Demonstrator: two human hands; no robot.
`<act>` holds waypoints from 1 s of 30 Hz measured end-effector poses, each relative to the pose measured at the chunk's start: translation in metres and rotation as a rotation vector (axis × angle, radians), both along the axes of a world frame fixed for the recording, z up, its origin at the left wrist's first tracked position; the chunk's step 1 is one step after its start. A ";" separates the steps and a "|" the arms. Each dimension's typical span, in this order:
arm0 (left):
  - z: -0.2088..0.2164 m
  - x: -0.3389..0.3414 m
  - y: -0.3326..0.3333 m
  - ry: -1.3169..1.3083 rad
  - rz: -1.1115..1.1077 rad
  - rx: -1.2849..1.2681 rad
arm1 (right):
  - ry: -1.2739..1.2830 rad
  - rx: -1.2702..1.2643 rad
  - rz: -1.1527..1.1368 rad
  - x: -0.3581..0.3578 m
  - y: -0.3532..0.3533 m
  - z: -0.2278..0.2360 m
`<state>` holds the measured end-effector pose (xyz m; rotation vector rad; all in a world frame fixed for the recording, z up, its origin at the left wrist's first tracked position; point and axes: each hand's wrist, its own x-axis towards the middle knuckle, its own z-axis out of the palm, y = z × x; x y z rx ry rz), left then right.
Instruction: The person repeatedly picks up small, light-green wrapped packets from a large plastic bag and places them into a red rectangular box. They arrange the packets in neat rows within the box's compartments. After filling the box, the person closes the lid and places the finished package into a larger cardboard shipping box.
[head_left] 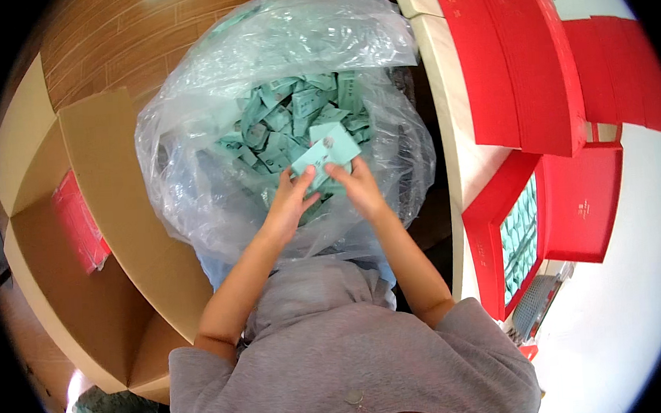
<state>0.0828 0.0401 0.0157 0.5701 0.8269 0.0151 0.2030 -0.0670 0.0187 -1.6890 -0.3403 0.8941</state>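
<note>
Between my two hands, over the mouth of a big clear plastic bag (180, 163), I hold pale green paper packets (340, 147). My left hand (292, 203) grips their left end, thumb on top. On their near right edge is my right hand (358, 187), its thumb also on top; the fingers beneath are partly hidden. At least two packets seem to overlap there, but I cannot tell exactly how many. Below them, the bag holds a heap of similar green packets (270, 149) lying in all directions.
At left stands an open cardboard box (130, 211) with a red plastic-wrapped package (79, 222) inside. A table (457, 108) at right bears an open red gift box (584, 206) with rows of green packets (520, 236), stacked red boxes (503, 52) and a grey mesh object (535, 304).
</note>
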 end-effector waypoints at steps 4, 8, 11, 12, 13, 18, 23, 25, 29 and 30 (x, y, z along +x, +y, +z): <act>0.014 0.008 -0.006 -0.120 -0.053 0.164 | -0.353 -0.174 0.060 -0.016 -0.013 0.044; 0.026 -0.002 -0.007 -0.198 0.160 0.512 | -0.527 -0.243 0.000 -0.008 -0.032 0.077; 0.038 -0.011 0.006 -0.241 0.156 0.783 | -0.810 -0.203 -0.045 0.001 -0.054 0.106; 0.043 -0.012 0.009 -0.229 0.137 0.878 | -0.854 -0.170 -0.026 0.000 -0.058 0.120; 0.051 -0.011 0.010 -0.224 0.110 0.971 | -0.901 -0.144 -0.015 -0.001 -0.064 0.135; 0.085 -0.016 0.003 -0.276 -0.178 1.023 | -1.271 -0.137 0.276 -0.001 -0.081 0.170; 0.103 -0.006 -0.022 -0.582 -0.399 0.924 | -1.256 -0.125 0.129 -0.011 -0.098 0.176; 0.116 0.001 -0.039 -0.610 -0.385 1.062 | -1.216 -0.084 0.014 -0.015 -0.111 0.180; 0.132 0.024 -0.068 -0.833 -0.243 1.181 | -1.116 -0.048 -0.181 -0.022 -0.162 0.205; 0.141 0.029 -0.077 -0.884 -0.223 1.212 | -0.975 -0.065 -0.251 -0.026 -0.181 0.209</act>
